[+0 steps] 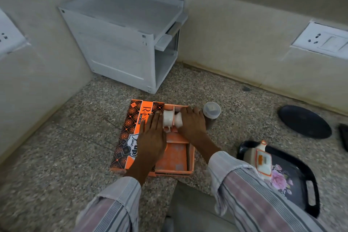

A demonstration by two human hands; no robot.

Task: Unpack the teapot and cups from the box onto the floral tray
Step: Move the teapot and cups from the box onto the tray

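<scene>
Over the far compartment of the open orange box (172,158), both hands reach forward with their backs up. The left hand (152,137) lies with fingers straight, against the side of a white ribbed cup (168,118) that rests on its side. The right hand (191,123) curls over a second white cup (178,119) just beside the first; whether it truly grips is hard to tell. Both sleeves (243,184) are pale striped cloth. The box's lid (131,132), glossy black and orange with a printed pattern, lies open on the left. Its near compartment shows bare orange card. Right of the box stands a round lidded plastic jar (211,114). On the speckled stone counter (66,147), near the right sleeve, a black floral tray (303,181) with cut-out handles carries a white squarish teapot (262,158) with orange trim. Farther off lies a round black plate (305,121), and a white plastic rack (128,37) stands in the corner.
</scene>
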